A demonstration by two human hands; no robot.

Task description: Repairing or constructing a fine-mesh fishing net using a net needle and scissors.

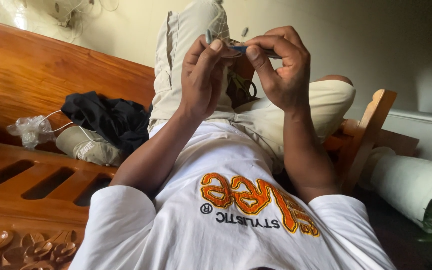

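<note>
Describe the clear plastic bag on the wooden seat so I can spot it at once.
Start at the long carved wooden bench on the person's left. On its seat lies a black cloth heap, and just beyond it sits the crumpled bag. It alone is see-through, unlike the beige cap beside it.

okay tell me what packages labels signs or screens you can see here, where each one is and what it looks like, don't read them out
Shirt print: across the chest of the white T-shirt, bottom centre; big orange rounded letters outlined dark, with a smaller black line beside them.
Cap label: small pale mark on the beige cap lying on the wooden bench at left.
Clear plastic bag: crumpled, left of the cap, unprinted.
No signs or screens.
</note>
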